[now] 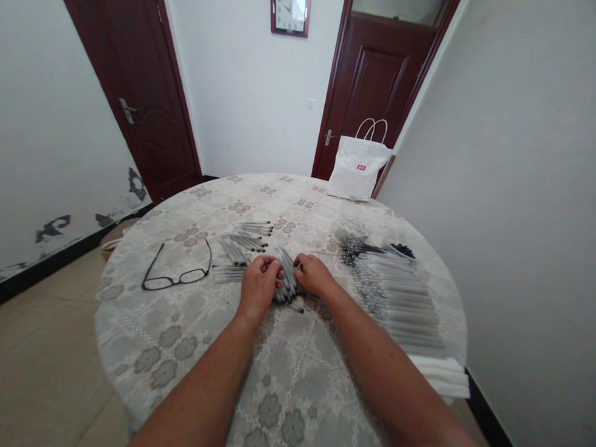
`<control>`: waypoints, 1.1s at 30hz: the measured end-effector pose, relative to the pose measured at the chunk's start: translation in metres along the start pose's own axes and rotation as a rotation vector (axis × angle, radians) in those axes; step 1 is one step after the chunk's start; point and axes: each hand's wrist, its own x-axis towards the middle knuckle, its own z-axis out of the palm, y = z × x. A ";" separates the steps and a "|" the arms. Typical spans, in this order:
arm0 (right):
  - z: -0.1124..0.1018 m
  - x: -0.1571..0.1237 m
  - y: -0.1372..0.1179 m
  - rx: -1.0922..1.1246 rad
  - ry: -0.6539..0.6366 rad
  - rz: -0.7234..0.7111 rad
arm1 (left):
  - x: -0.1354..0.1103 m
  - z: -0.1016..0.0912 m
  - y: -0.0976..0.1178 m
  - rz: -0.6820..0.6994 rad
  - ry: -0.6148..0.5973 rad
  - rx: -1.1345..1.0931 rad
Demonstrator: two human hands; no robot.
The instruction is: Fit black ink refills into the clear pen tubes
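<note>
Between my two hands is a bundle of thin, pale pen-like tubes (287,269) with dark tips toward me, slanting on the table. My left hand (262,281) curls its fingers round the left side of the bundle. On the other side my right hand (313,274) has its fingers bent in against the tubes; its fingertips are partly hidden. One loose tube (297,309) lies just in front of the bundle. Left of my hands, several groups of similar dark-tipped tubes (235,250) lie fanned out, partly behind my left hand.
A large stack of pale tubes (408,304) lies at right, with small black parts (353,251) and a clear plastic bag (352,229) behind. Glasses (177,279) rest at left. A white paper bag (358,168) stands at the far edge, folded white material (439,376) at near right.
</note>
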 end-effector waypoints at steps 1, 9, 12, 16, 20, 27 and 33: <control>0.000 -0.003 0.000 0.005 0.000 -0.005 | 0.001 0.000 -0.002 -0.020 -0.009 0.004; -0.002 -0.026 0.000 0.015 -0.002 0.015 | 0.004 0.001 -0.010 -0.036 -0.030 0.012; -0.004 -0.031 -0.002 0.004 0.009 0.041 | 0.003 0.001 -0.007 -0.032 -0.017 0.004; -0.004 -0.035 -0.006 -0.022 0.024 0.108 | -0.001 0.001 0.000 -0.021 0.007 -0.003; -0.002 -0.048 -0.006 -0.041 0.025 0.160 | -0.005 0.002 0.007 -0.004 0.013 -0.002; -0.026 -0.074 0.003 0.272 0.199 0.159 | -0.016 0.006 0.013 -0.042 -0.130 0.056; -0.043 -0.087 -0.001 0.672 0.205 -0.033 | -0.028 0.008 0.019 -0.089 -0.327 -0.079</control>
